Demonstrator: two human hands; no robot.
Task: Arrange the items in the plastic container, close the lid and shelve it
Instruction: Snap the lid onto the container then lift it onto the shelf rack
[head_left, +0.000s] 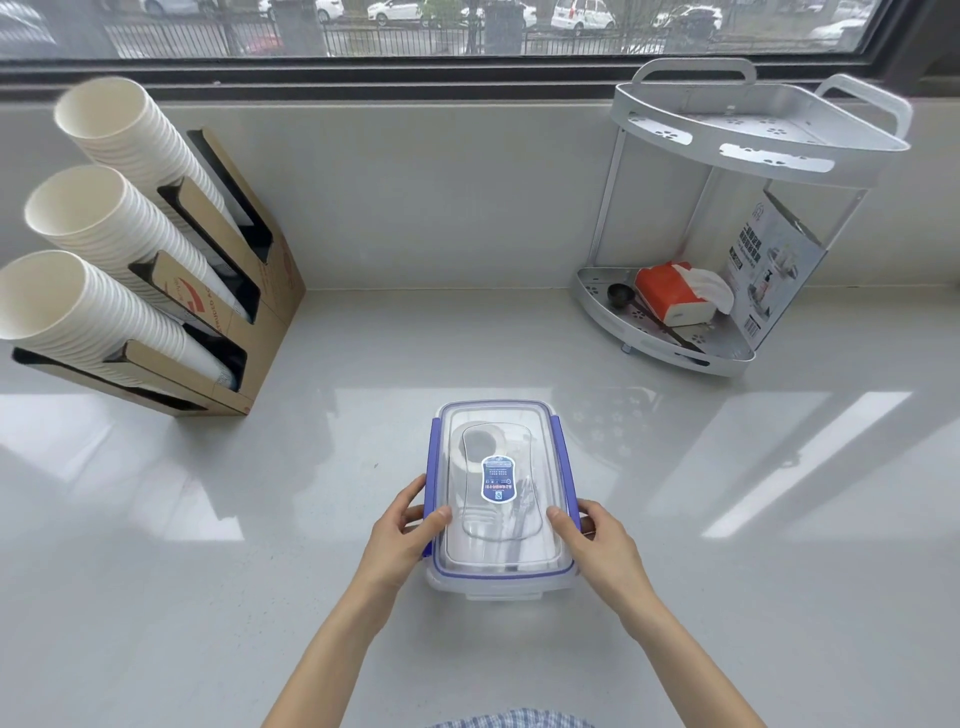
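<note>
A clear plastic container (500, 571) with a transparent lid (467, 540) and blue side latches stands on the counter in front of me. Through the lid I see a white tape roll (470, 441) and some cutlery-like items. My left hand (400, 535) grips the left side with its thumb on the lid and fingers at the blue latch. My right hand (597, 540) holds the right side the same way. A grey two-tier corner shelf (748, 130) stands at the back right; its top tier holds nothing.
A cardboard dispenser (249, 322) with three stacks of white paper cups sits at the left. The shelf's lower tier (597, 296) carries an orange tissue pack (670, 291), a dark scoop and a printed box. A window ledge runs along the back.
</note>
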